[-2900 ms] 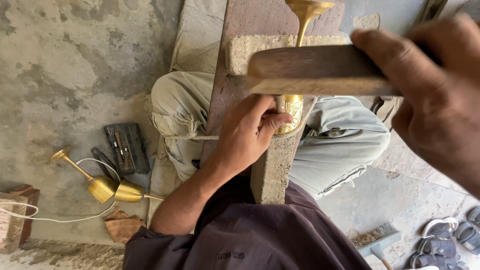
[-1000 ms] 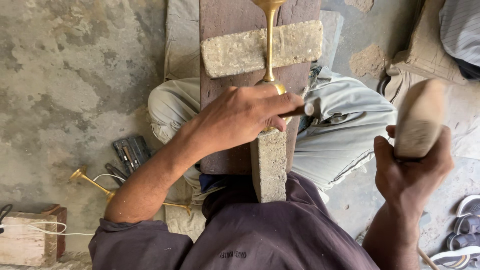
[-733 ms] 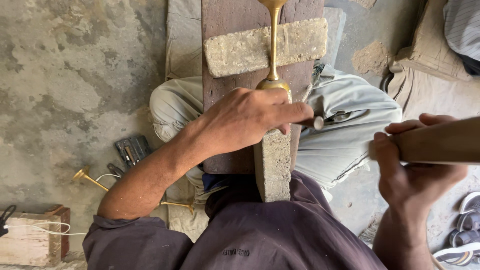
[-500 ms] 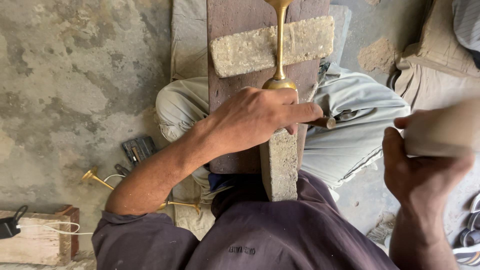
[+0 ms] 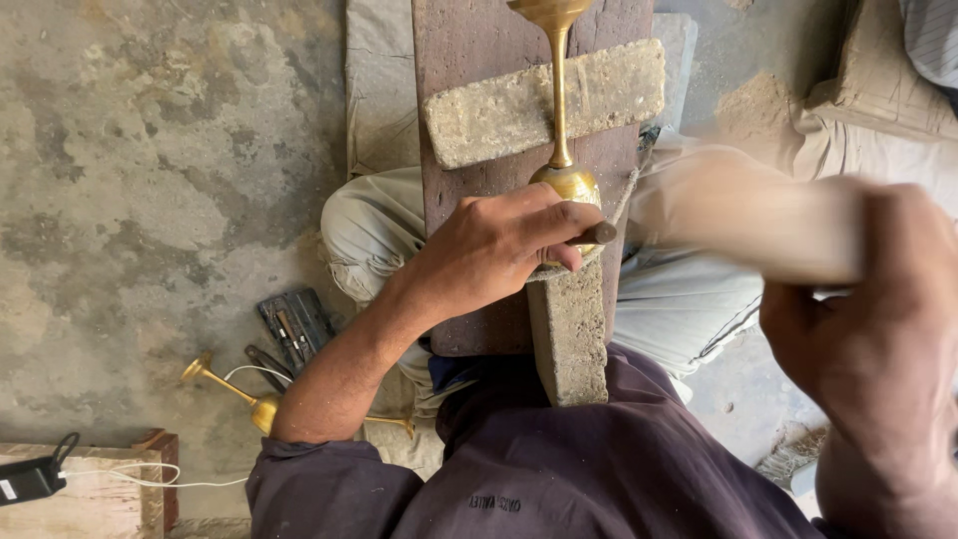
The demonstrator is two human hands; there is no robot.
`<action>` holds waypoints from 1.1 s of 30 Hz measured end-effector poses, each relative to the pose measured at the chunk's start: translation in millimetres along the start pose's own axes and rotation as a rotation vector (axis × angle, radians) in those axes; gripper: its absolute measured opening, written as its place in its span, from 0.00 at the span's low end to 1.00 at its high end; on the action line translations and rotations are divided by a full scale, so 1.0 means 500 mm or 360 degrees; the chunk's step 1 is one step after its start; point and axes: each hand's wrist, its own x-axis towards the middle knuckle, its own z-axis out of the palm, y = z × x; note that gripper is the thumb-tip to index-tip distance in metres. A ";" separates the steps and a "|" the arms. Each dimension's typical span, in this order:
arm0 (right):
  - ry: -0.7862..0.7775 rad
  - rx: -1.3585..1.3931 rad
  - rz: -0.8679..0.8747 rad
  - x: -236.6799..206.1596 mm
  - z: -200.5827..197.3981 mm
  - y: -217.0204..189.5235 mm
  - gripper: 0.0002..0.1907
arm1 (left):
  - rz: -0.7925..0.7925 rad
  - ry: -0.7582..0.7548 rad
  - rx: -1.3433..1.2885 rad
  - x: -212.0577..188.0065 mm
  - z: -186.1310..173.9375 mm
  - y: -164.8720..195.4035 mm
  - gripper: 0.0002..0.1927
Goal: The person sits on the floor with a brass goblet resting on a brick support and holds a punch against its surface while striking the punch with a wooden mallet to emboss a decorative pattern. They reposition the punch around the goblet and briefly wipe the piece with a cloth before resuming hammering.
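A brass goblet (image 5: pixel 561 120) lies along a dark wooden plank (image 5: pixel 469 60), its thin stem across a rough stone block (image 5: pixel 499 110). My left hand (image 5: pixel 494 255) is closed over the goblet's round bowl and pinches a small metal punch (image 5: pixel 599 234) against it. My right hand (image 5: pixel 878 339) grips a wooden mallet (image 5: pixel 748 215), blurred with motion, its head close to the right of the punch. A second stone block (image 5: pixel 571 339) runs toward my lap under the left hand.
Another brass goblet (image 5: pixel 239 394) lies on the concrete floor at lower left beside an open case of small tools (image 5: pixel 294 324). A wooden block (image 5: pixel 80 494) with a black device and white cable sits in the bottom left corner. Cloth sacks (image 5: pixel 878 110) lie at right.
My right hand has swung the mallet up and left toward the punch, coming closer to the camera. My left hand has stayed on the goblet's bowl.
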 end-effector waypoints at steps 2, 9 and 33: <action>-0.0054 -0.0249 -0.0080 -0.002 -0.013 -0.008 0.16 | 0.0008 0.0005 -0.0020 -0.007 0.000 -0.001 0.21; -0.0194 0.1023 0.0657 -0.023 0.034 0.033 0.12 | -0.0392 0.0507 -0.0429 -0.079 0.000 -0.006 0.05; -0.0644 0.1319 0.0751 0.036 0.239 0.149 0.42 | -0.0954 0.1086 -0.0493 -0.114 0.036 0.143 0.21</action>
